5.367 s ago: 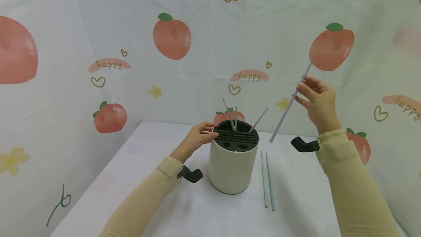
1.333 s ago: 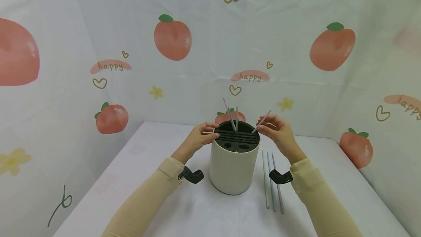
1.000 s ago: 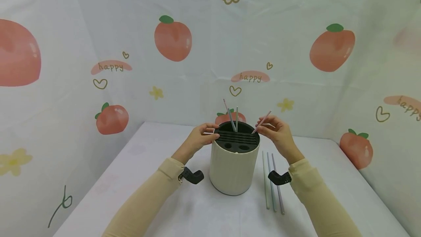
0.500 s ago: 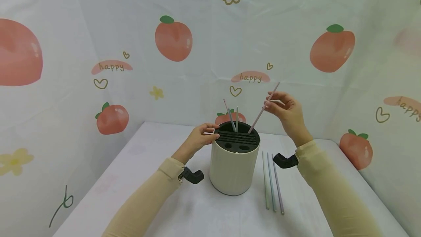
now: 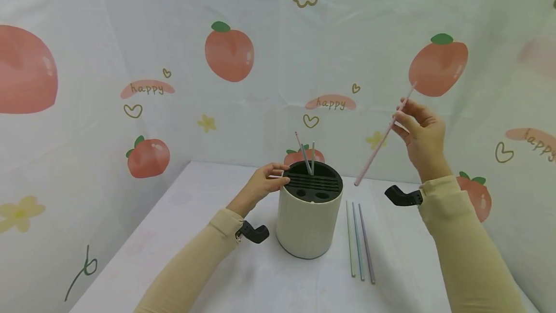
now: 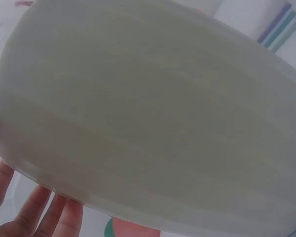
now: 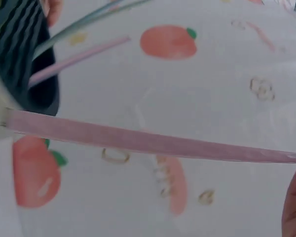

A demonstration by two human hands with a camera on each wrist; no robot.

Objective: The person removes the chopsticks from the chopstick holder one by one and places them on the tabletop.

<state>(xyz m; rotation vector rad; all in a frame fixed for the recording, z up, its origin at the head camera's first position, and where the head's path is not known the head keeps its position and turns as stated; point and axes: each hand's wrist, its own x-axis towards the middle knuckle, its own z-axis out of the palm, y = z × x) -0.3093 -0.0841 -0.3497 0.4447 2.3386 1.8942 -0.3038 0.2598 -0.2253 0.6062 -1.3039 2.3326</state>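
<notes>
A cream cylindrical knife block (image 5: 308, 228) with a black slotted top stands upright on the table. My left hand (image 5: 262, 186) rests its fingertips and thumb on the block's left rim; in the left wrist view the fingers (image 6: 54, 215) lie along its edge. Up to the right, my right hand (image 5: 423, 134) pinches a slender pink stick (image 5: 379, 146), tilted, its lower end in the air beside the block. That pink stick (image 7: 153, 142) crosses the right wrist view. Another pink stick (image 5: 297, 137), a blue stick (image 5: 306, 158) and a pale green stick (image 5: 313, 156) stand in the block's rear opening.
Right of the block, a green stick (image 5: 350, 240), a blue stick (image 5: 358, 243) and a purple stick (image 5: 367, 245) lie side by side on the white table (image 5: 208, 274). A patterned cloth (image 5: 260, 110) hangs behind and at both sides.
The purple stick, earlier in my right hand, now lies on the table. My right hand has drawn a pink stick out of the block, up and rightward. The left hand stays put.
</notes>
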